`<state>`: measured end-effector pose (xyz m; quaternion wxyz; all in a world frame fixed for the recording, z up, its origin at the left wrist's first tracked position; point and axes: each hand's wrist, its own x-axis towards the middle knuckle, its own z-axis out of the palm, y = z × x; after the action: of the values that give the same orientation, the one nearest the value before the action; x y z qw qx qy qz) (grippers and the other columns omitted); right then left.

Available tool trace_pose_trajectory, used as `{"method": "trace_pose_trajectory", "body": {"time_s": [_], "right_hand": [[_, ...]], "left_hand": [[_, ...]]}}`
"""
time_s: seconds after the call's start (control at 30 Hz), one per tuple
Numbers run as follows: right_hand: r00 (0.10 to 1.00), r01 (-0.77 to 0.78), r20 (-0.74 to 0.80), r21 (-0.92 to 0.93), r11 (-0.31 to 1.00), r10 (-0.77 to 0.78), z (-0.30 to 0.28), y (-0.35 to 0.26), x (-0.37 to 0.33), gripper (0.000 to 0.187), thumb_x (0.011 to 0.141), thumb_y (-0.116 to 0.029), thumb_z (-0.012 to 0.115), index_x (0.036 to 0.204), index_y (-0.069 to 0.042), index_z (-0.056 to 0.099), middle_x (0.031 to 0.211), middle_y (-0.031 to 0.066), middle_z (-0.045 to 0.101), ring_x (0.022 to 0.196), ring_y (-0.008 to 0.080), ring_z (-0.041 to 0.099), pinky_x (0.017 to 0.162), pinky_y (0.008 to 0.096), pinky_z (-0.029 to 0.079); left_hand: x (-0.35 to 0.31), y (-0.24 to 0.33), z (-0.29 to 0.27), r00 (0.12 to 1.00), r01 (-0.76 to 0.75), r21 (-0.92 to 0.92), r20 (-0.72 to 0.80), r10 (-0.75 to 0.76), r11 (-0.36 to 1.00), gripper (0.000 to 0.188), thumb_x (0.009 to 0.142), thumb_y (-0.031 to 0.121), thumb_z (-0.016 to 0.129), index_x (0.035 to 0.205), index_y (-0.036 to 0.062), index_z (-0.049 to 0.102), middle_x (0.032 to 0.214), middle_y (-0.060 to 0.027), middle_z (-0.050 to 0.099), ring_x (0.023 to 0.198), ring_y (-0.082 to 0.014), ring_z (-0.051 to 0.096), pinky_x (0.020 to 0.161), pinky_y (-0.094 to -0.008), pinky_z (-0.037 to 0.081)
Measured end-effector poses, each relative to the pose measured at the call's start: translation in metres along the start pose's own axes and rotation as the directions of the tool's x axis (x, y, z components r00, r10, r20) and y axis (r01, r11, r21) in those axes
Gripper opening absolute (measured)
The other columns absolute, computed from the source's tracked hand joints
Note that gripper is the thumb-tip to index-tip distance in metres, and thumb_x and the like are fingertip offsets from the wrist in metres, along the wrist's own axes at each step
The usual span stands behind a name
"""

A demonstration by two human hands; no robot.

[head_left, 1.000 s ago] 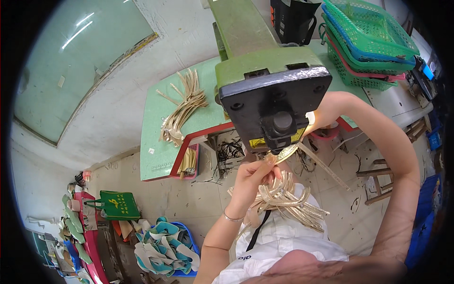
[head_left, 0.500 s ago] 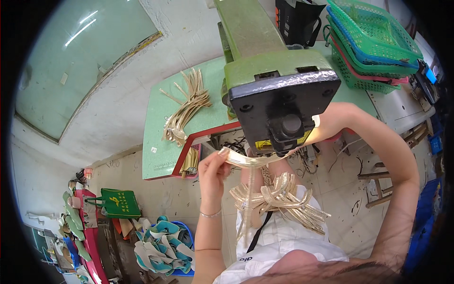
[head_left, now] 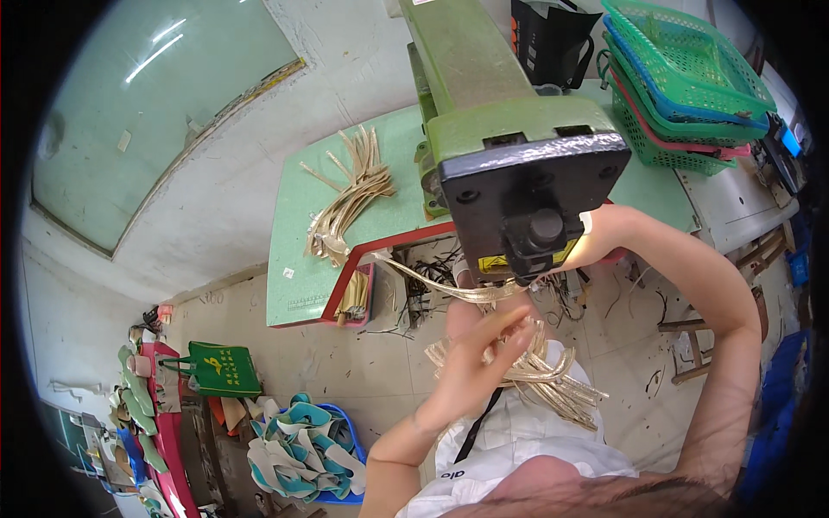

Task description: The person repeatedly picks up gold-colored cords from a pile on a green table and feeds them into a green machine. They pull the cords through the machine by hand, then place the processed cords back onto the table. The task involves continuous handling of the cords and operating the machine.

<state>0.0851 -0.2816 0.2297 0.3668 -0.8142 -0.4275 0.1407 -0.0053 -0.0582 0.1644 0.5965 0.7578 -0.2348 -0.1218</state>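
Over my lap is my left hand (head_left: 475, 363), its thumb and fingers apart with gold showing between them. It hovers at or just above a bunch of gold strips (head_left: 557, 375) lying on my white clothing; whether it touches them I cannot make out. One long gold strip (head_left: 423, 281) stretches from the table's cutout edge to beneath the black head of a green machine (head_left: 535, 190), with its left end free. Behind that head, my right hand (head_left: 596, 237) shows only near the wrist; its fingers are hidden.
More gold strips (head_left: 354, 203) lie in a fanned pile on the green table (head_left: 294, 224). Stacked plastic baskets (head_left: 682, 78) stand at the back right. On the floor at left are a blue basin (head_left: 350, 423) of teal and white pieces and a green bag (head_left: 220, 369). A wooden stool (head_left: 691, 350) stands at right.
My left hand has let go of the strip's left end and moved right and down to the bunch on my lap. The view has shifted slightly; my right arm stays behind the machine head.
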Motion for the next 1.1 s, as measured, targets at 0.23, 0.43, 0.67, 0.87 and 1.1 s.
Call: {"method": "trace_pose_trajectory", "body": {"time_s": [0.23,0.43,0.67,0.87,1.1], "right_hand": [[0.97,-0.241,-0.039,-0.11,0.964,0.238,0.012,-0.011,-0.006,0.052,0.08,-0.034,0.066,0.12,-0.005,0.05,0.118,0.0163,0.053,0.103,0.0307,0.053,0.089,0.0344,0.043],[0.954,-0.292,-0.095,-0.094,0.952,0.284,0.012,-0.015,-0.01,0.055,0.079,-0.032,0.067,0.122,-0.004,0.046,0.12,0.0167,0.051,0.105,0.0293,0.053,0.09,0.034,0.043],[0.94,-0.282,-0.182,0.055,0.958,0.287,0.04,-0.006,-0.008,0.05,0.081,-0.03,0.064,0.118,-0.001,0.049,0.108,0.0177,0.057,0.092,0.0275,0.059,0.081,0.0323,0.047],[0.953,-0.282,-0.078,0.131,0.95,0.293,0.056,-0.003,-0.019,0.031,0.085,-0.031,0.061,0.086,-0.001,0.065,0.073,0.0096,0.064,0.065,0.0169,0.058,0.062,0.0306,0.046],[0.851,-0.449,-0.075,0.411,0.793,0.52,0.042,-0.009,-0.033,0.021,0.084,-0.022,0.064,0.085,-0.002,0.065,0.07,0.0012,0.058,0.057,0.0054,0.053,0.047,0.02,0.044]], "left_hand": [[0.03,-0.031,0.036,0.978,0.058,-0.452,-0.154,-0.142,0.89,0.029,0.093,0.02,0.052,0.096,-0.006,0.063,0.079,-0.0067,0.065,0.066,-0.0083,0.057,0.06,-0.0187,0.043],[0.015,-0.039,0.025,0.951,-0.015,-0.476,-0.279,-0.134,0.879,0.026,0.094,0.018,0.051,0.086,-0.0037,0.063,0.072,-0.0049,0.063,0.062,-0.0072,0.055,0.055,-0.018,0.041],[-0.009,-0.047,-0.009,0.917,-0.003,-0.43,-0.362,-0.169,0.903,0.023,0.094,0.015,0.05,0.086,-0.0029,0.062,0.073,-0.0037,0.061,0.056,-0.0043,0.049,0.049,-0.0168,0.036],[-0.033,-0.053,-0.022,0.952,0.086,-0.38,-0.242,-0.188,0.921,0.021,0.093,0.014,0.052,0.084,-0.0017,0.063,0.074,-0.003,0.063,0.063,-0.0069,0.054,0.057,-0.0198,0.042],[-0.003,-0.048,0.005,0.974,-0.104,0.007,-0.204,0.103,0.995,0.017,0.088,0.008,0.057,0.079,-0.0045,0.064,0.07,-0.0054,0.062,0.063,-0.0081,0.055,0.058,-0.022,0.044]]}}
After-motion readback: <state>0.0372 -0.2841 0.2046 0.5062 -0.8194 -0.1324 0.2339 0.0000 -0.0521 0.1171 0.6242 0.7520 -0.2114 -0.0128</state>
